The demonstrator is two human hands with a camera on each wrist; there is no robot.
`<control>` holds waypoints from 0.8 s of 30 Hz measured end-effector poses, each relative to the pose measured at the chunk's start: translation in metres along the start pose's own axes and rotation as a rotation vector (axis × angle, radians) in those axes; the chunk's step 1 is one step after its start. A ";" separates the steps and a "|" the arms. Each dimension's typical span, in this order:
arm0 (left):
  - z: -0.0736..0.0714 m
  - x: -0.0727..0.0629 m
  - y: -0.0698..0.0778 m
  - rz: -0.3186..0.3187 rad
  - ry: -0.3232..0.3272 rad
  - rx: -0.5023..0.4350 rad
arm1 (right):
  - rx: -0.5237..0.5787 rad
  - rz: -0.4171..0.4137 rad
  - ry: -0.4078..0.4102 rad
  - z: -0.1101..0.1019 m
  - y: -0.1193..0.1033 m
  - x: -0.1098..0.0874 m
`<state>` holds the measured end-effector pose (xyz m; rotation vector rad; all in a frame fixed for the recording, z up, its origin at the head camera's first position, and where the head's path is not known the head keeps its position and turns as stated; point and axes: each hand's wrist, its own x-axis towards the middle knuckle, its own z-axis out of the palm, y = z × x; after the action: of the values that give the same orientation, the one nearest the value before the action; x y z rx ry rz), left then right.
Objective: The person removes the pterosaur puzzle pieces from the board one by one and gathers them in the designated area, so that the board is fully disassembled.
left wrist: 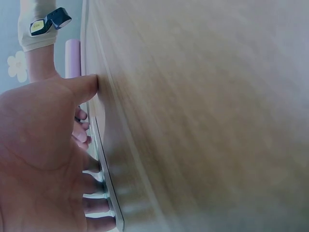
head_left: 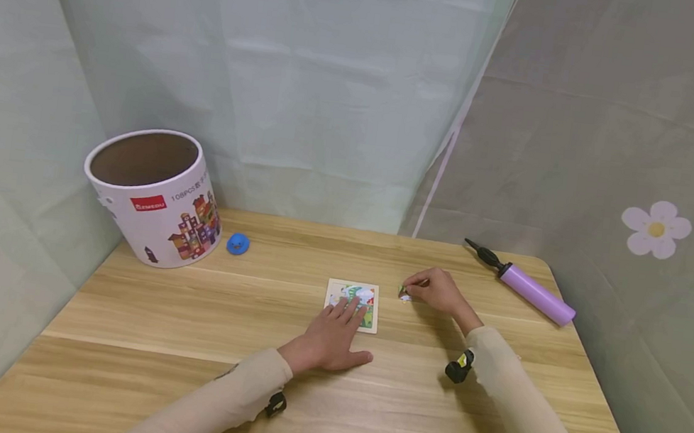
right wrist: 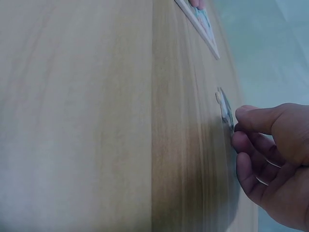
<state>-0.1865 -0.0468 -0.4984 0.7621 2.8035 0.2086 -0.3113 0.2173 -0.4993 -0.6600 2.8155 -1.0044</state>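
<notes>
A small square jigsaw puzzle board (head_left: 335, 291) with a pale frame and a colourful picture lies flat on the table. Over its lower part spreads my left hand (head_left: 330, 336), fingertips resting on the picture and thumb out to the side. In the left wrist view the straight fingers of the left hand (left wrist: 43, 145) meet the board's edge. To the right of the board, my right hand (head_left: 439, 291) pinches a small puzzle piece (head_left: 404, 294) between thumb and fingers. The right wrist view shows the puzzle piece (right wrist: 224, 105) tilted, close over the wood.
A large white printed bucket (head_left: 153, 223) stands at the back left of the wooden table (head_left: 179, 333). Beside it sits a small round blue object (head_left: 237, 244). At the back right lies a purple hand pump (head_left: 534, 291) with a black nozzle. Fabric curtains (head_left: 336, 87) hang behind the table.
</notes>
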 end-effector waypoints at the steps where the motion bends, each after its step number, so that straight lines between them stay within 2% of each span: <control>1: 0.000 0.000 0.000 0.001 0.003 -0.005 | 0.002 -0.006 0.002 -0.001 0.000 0.000; 11: 0.001 0.003 0.001 -0.005 0.036 -0.050 | 0.027 -0.004 0.009 -0.004 -0.015 0.004; 24: 0.001 0.006 0.000 0.066 0.132 0.038 | 0.035 -0.098 -0.066 0.023 -0.039 0.032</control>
<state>-0.1913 -0.0438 -0.5009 0.8818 2.9163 0.2249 -0.3207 0.1633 -0.4907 -0.8191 2.7259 -1.0255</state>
